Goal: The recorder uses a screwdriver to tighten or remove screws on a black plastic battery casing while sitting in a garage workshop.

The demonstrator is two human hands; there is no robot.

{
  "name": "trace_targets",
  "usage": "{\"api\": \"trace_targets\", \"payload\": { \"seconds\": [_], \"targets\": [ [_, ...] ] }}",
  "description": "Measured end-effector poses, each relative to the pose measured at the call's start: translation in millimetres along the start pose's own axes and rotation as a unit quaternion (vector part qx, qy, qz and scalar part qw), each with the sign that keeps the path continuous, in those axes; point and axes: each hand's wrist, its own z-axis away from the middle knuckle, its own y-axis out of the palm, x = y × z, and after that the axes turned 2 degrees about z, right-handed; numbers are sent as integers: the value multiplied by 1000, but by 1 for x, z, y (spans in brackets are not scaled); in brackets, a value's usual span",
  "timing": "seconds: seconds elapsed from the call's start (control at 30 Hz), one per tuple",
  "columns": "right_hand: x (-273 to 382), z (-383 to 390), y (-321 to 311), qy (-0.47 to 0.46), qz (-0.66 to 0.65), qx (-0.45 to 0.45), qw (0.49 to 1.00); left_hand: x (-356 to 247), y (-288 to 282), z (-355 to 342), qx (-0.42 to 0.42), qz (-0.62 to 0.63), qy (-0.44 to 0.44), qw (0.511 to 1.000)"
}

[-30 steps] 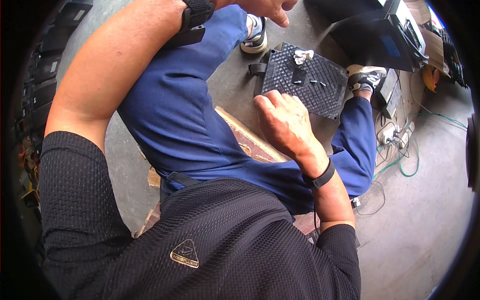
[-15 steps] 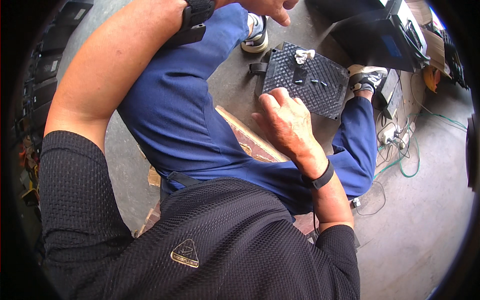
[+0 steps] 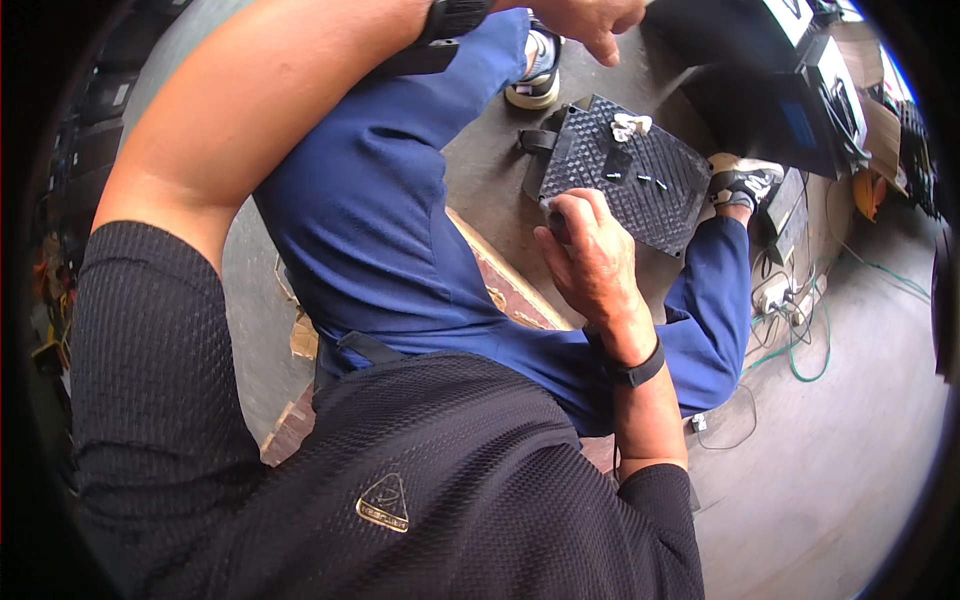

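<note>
At the top edge, my left hand (image 3: 603, 22) is partly cut off. One finger points downward, apart from the others, and nothing shows between them. My right hand (image 3: 598, 262) is closed, fingers curled around a small dark object (image 3: 557, 224) that is mostly hidden. It is over the near left edge of a black textured panel (image 3: 660, 218). Several small bolt-like metal pieces (image 3: 645, 179) lie on that panel, some near a smooth dark square patch. A crumpled white wad (image 3: 630, 126) sits toward its far side. A black strap loop (image 3: 537, 141) sticks out at the panel's left.
Large black box-shaped equipment (image 3: 765, 105) stands beyond the panel at the right. My shoes (image 3: 745, 180) flank the panel. Green and dark cables (image 3: 815, 365) with a white power plug block (image 3: 775, 292) run over the floor at right. A wooden board (image 3: 510, 285) lies between my legs.
My left hand has shifted right and slightly down. The right hand has turned, and a dark object now shows in its fingers. The whole view has shifted slightly.
</note>
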Motion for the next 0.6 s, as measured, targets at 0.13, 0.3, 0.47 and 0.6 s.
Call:
{"api": "trace_targets", "payload": {
  "seconds": [0.13,0.3,0.47,0.6],
  "targets": [
    [4,1,-4,3,0,-21,1000,12,0,24,-10,3,-28,1000],
    [13,2,-14,3,-23,-37,999,25,9,43,-16,12,-51,998],
    [19,8,-24,6,-30,-54,998,26,13,46,-20,19,-50,998],
    [27,12,-35,8,-28,-67,997,24,13,46,-20,18,-47,999]
  ]
}}
